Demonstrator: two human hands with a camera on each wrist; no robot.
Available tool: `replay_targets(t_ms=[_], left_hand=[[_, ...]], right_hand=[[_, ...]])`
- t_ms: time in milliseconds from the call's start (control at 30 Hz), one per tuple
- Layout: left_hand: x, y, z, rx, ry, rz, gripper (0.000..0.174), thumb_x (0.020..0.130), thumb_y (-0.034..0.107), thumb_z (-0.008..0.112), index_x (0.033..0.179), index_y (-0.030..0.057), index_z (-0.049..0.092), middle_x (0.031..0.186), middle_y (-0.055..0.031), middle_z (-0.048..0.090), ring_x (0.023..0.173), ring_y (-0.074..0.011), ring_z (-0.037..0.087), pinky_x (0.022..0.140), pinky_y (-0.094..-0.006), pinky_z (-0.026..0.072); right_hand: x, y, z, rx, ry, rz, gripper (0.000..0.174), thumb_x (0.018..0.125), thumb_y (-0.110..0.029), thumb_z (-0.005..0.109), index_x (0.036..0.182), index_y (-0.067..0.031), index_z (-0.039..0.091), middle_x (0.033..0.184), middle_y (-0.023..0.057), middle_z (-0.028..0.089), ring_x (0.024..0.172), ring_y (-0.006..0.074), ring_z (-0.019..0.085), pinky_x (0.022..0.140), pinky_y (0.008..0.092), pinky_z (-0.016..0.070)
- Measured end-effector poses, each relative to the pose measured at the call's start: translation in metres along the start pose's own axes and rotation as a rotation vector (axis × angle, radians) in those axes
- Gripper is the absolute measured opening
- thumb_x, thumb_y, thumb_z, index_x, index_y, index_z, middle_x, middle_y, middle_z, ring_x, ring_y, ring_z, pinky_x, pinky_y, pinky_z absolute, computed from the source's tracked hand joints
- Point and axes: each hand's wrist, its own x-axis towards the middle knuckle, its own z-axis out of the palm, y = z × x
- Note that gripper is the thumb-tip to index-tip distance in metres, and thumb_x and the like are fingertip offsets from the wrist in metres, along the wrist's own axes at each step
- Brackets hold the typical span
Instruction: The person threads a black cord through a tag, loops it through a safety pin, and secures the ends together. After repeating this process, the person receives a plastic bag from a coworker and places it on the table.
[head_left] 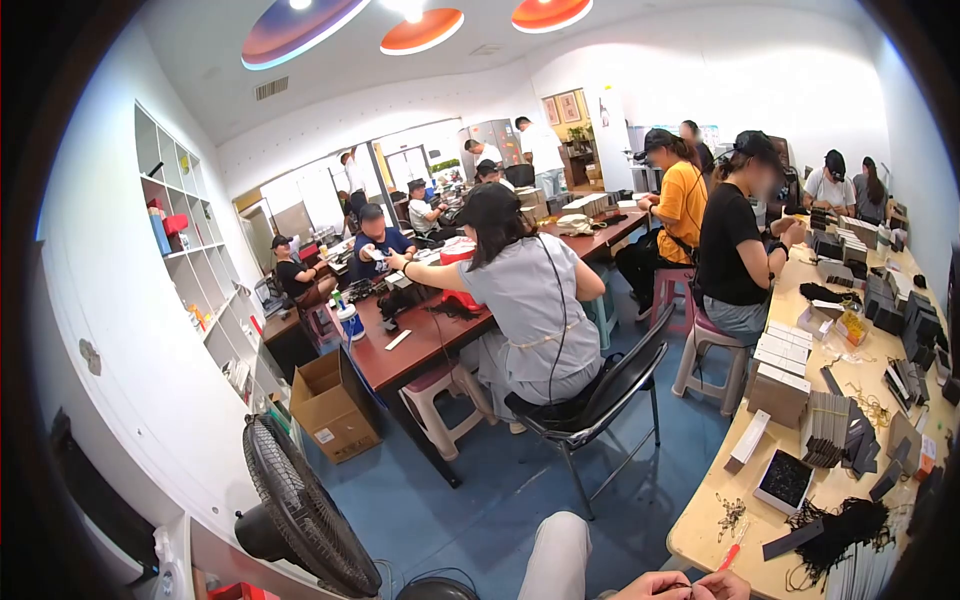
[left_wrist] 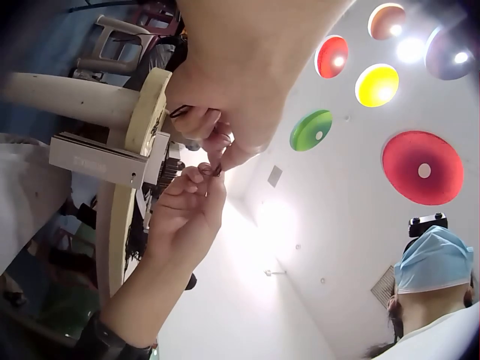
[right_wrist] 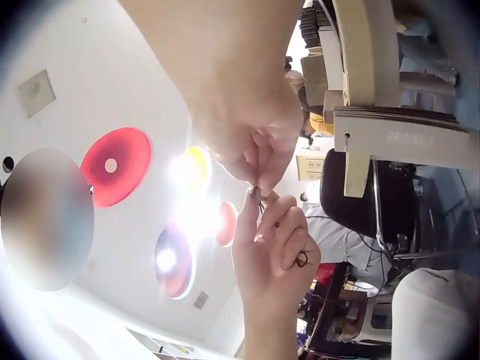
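Observation:
My two hands meet at the bottom edge of the head view, left hand (head_left: pixel 657 588) and right hand (head_left: pixel 727 585), just in front of the light wooden bench (head_left: pixel 700 525). Between them they pinch a thin black cord (left_wrist: pixel 217 169). In the left wrist view the left hand (left_wrist: pixel 219 146) comes from above and the right hand (left_wrist: pixel 196 180) from below, fingertips touching at the cord. From the right wrist camera, the right hand (right_wrist: pixel 259 176) pinches the cord (right_wrist: pixel 259 199) from above. The left hand (right_wrist: pixel 264 206) also has a small black loop (right_wrist: pixel 301 259) against its curled fingers.
On the bench lie a heap of black cords (head_left: pixel 845 525), a white box of dark pieces (head_left: pixel 783 480), stacked cards (head_left: pixel 825 428) and white boxes (head_left: pixel 780 375). A black fan (head_left: pixel 300 515) stands at lower left. Seated workers, a black chair (head_left: pixel 600 400) and a cardboard box (head_left: pixel 333 405) fill the blue floor.

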Motion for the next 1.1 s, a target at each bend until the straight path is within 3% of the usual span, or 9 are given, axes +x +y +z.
replay_targets(t_ms=[267,433,667,733,767,833,867,933,1100], left_hand=[[0.003,0.001,-0.001,-0.008,0.018,0.03,0.014,0.091,0.015,0.058,0.092,0.0019,0.061,0.08,0.0013,0.061,0.071,-0.0053,0.054,0.063,-0.02,0.0442],[0.003,-0.005,-0.007,-0.035,0.051,-0.077,0.013,0.092,0.016,0.057,0.092,0.0033,0.061,0.079,0.0002,0.061,0.071,-0.0065,0.055,0.064,-0.0214,0.0452],[0.006,0.019,0.002,-0.081,0.11,0.042,0.014,0.092,0.017,0.056,0.092,0.0031,0.06,0.08,-0.0008,0.062,0.071,-0.0075,0.057,0.065,-0.022,0.0467],[0.007,0.02,0.002,-0.071,0.118,0.06,0.014,0.093,0.017,0.056,0.093,0.0029,0.06,0.081,-0.0007,0.063,0.072,-0.0074,0.057,0.066,-0.0223,0.0471],[0.006,0.024,0.002,-0.085,0.127,0.043,0.015,0.093,0.017,0.056,0.093,0.0031,0.06,0.081,-0.0002,0.063,0.072,-0.0075,0.057,0.067,-0.0225,0.0472],[0.003,0.035,0.001,-0.108,0.133,-0.033,0.015,0.092,0.019,0.057,0.093,0.005,0.06,0.081,0.0012,0.062,0.071,-0.0064,0.057,0.063,-0.0222,0.047],[0.003,0.032,-0.002,-0.138,0.182,-0.16,0.013,0.092,0.02,0.057,0.094,0.0069,0.06,0.082,0.0009,0.063,0.07,-0.0052,0.056,0.058,-0.0212,0.0458],[0.003,0.022,-0.011,-0.171,0.131,-0.159,0.015,0.092,0.019,0.057,0.099,0.0064,0.063,0.07,0.0081,0.054,0.056,0.0004,0.039,0.049,-0.0153,0.0283],[0.006,0.019,-0.01,-0.273,0.166,-0.153,0.013,0.092,0.015,0.056,0.096,0.0034,0.06,0.068,0.0065,0.048,0.054,-0.001,0.033,0.049,-0.0171,0.0252]], right_hand=[[0.002,0.01,0.002,0.09,0.037,0.028,0.004,0.086,-0.004,0.063,0.089,-0.0014,0.061,0.073,0.002,0.06,0.061,0.0078,0.056,0.055,0.0202,0.044],[0.002,0.007,0.003,-0.418,0.071,-0.311,0.009,0.089,-0.008,0.059,0.091,0.0,0.059,0.076,0.0054,0.06,0.063,0.0104,0.059,0.054,0.0248,0.047],[0.008,-0.007,0.01,-0.287,0.081,-0.094,0.009,0.089,-0.007,0.058,0.094,0.0002,0.058,0.079,0.0106,0.061,0.066,0.019,0.061,0.058,0.028,0.047],[0.012,-0.011,0.01,-0.527,0.072,-0.344,0.01,0.088,-0.006,0.057,0.095,0.0017,0.057,0.083,0.0152,0.061,0.073,0.027,0.061,0.063,0.0322,0.0468],[0.013,-0.013,0.009,-0.549,0.048,-0.332,0.01,0.087,-0.004,0.057,0.095,0.0025,0.057,0.085,0.0171,0.061,0.077,0.0316,0.06,0.067,0.0353,0.0463],[0.021,-0.01,0.009,-0.602,0.043,-0.467,0.009,0.087,-0.003,0.057,0.094,0.0024,0.058,0.084,0.0161,0.061,0.076,0.0296,0.06,0.066,0.0343,0.0465],[0.024,-0.004,0.007,-0.658,0.036,-0.596,0.008,0.086,-0.002,0.058,0.093,0.0023,0.058,0.083,0.015,0.061,0.074,0.0276,0.061,0.066,0.0334,0.0467],[0.035,0.017,0.004,-0.769,0.06,-0.745,0.01,0.073,0.004,0.065,0.081,0.0003,0.06,0.07,0.0104,0.059,0.061,0.023,0.063,0.052,0.0291,0.048],[0.035,0.006,0.004,-0.649,0.067,-0.639,0.013,0.073,0.002,0.066,0.085,-0.0013,0.062,0.075,0.0091,0.062,0.063,0.0244,0.062,0.054,0.0318,0.0492]])
